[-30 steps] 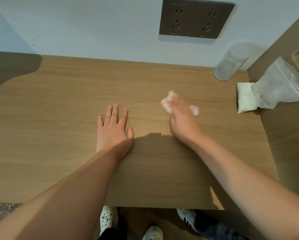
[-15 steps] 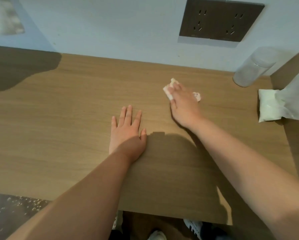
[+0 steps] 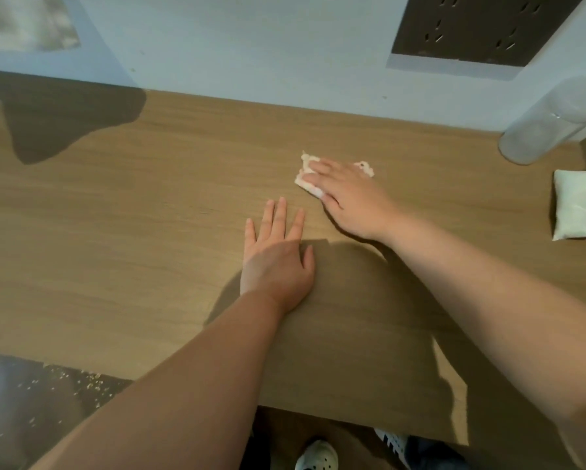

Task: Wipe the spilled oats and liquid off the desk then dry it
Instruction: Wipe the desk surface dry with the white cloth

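Note:
A crumpled white tissue (image 3: pixel 306 179) lies on the wooden desk (image 3: pixel 132 215), right of the middle. My right hand (image 3: pixel 349 196) presses flat on it with straight fingers, so only the tissue's left edge and a far corner show. My left hand (image 3: pixel 278 259) rests palm down on the desk just in front of it, fingers spread, holding nothing. The desk surface around the hands shows no oats or liquid.
A clear glass (image 3: pixel 553 123) lies on its side at the back right by the wall. A white packet (image 3: pixel 578 205) sits at the right edge. Spilled oats (image 3: pixel 81 381) are scattered on the dark floor at the lower left. Shoes (image 3: pixel 317 456) show below the desk's front edge.
My right hand has slid the tissue away from me and a little leftward across the desk. My left hand has stayed flat in place. The camera has turned left.

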`<control>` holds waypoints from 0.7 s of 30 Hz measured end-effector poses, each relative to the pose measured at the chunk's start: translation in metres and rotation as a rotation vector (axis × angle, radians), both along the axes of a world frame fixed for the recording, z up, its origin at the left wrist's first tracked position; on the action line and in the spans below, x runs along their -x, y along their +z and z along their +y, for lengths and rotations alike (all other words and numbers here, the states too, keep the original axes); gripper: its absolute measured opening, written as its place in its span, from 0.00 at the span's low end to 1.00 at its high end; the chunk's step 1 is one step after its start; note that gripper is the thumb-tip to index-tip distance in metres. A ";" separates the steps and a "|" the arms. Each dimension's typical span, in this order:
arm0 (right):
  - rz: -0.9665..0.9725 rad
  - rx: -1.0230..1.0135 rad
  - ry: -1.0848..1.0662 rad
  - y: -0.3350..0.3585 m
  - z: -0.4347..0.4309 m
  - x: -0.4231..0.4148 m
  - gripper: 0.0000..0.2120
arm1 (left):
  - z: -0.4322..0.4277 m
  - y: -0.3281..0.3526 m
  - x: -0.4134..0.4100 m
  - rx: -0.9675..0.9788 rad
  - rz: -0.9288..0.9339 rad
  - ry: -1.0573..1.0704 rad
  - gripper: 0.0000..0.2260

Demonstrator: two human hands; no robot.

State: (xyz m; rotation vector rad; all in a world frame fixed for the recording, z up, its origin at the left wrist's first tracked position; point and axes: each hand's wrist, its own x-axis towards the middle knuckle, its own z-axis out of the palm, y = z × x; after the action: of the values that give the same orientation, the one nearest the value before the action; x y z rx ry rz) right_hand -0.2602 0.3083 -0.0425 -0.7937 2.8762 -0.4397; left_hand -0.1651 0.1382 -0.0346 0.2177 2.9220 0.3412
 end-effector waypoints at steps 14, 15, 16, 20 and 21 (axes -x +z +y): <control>-0.114 0.082 -0.191 0.013 -0.006 -0.199 0.25 | -0.024 0.006 -0.005 -0.444 0.137 0.144 0.25; -0.143 0.087 -0.048 0.016 -0.012 -0.226 0.25 | -0.034 0.007 -0.010 -0.381 0.142 0.165 0.24; -0.155 0.093 0.095 0.017 -0.011 -0.244 0.25 | -0.046 0.006 -0.017 -0.278 0.138 0.156 0.24; -0.092 -0.005 -0.159 0.007 0.035 -0.205 0.24 | -0.094 0.001 -0.055 0.029 0.081 0.097 0.24; -0.031 -0.054 -0.377 0.005 0.048 -0.184 0.24 | -0.100 0.000 -0.061 0.059 0.065 0.134 0.25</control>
State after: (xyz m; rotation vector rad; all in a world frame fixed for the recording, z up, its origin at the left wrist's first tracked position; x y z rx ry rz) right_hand -0.0763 0.3561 -0.0379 -0.2302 2.9939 -0.4044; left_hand -0.1044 0.0377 -0.0349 0.0242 3.0136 0.2714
